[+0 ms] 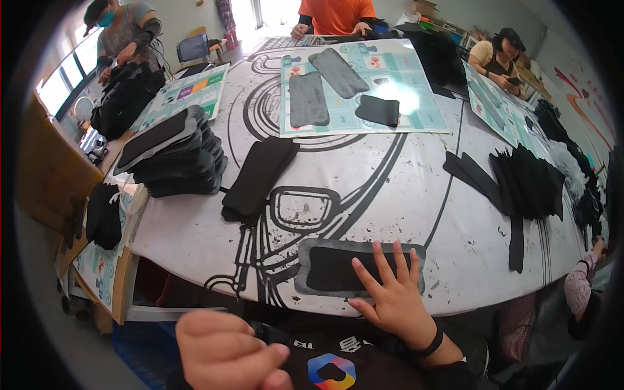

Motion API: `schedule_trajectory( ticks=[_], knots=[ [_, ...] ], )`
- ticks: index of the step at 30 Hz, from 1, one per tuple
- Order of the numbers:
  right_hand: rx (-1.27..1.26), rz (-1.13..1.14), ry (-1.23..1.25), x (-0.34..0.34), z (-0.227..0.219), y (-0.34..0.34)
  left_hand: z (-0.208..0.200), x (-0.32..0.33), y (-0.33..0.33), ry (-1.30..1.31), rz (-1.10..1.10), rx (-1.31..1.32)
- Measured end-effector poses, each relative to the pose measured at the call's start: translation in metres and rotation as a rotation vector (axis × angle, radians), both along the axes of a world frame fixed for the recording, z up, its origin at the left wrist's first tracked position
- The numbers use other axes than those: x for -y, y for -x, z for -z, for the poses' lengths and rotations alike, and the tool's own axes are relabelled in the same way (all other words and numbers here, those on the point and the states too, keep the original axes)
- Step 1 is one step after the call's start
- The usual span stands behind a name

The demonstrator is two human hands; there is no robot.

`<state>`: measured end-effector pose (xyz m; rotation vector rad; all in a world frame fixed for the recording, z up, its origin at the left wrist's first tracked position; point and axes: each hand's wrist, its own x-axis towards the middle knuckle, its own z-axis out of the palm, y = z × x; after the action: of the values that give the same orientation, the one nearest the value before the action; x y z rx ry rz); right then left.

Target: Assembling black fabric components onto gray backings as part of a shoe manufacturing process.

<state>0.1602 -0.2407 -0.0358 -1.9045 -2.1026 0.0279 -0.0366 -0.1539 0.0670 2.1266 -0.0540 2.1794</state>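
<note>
My right hand (390,286) lies flat with its fingers spread on the right part of a black fabric panel (335,270). This panel rests on a larger grey rounded backing piece (303,273) at the near edge of the table. At the lower left, off the table's edge, my left hand (227,351) is raised and curled closed. A small dark thing shows beside its fingers, but what it grips, if anything, I cannot make out. A folded stack of black fabric pieces (260,179) lies beyond the panel, to its left.
A tall pile of grey-and-black pieces (172,153) stands at left. Black strips (526,182) are heaped at right. Grey pieces (309,101) lie on a patterned board (416,120) at the far side. Several people work around the white table (403,195).
</note>
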Motion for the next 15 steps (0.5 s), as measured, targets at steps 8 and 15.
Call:
schedule_trajectory(
  ticks=[8, 15],
  knots=[
    [-0.71, -0.688, -0.295, 0.008, -0.043, 0.0, 0.06, 0.015, -0.066, 0.307, 0.501, 0.044],
    [-1.496, -1.515, -0.547, 0.024, -0.078, -0.062, 0.065, -0.005, -0.044, 0.441, 0.566, -0.77]
  ],
)
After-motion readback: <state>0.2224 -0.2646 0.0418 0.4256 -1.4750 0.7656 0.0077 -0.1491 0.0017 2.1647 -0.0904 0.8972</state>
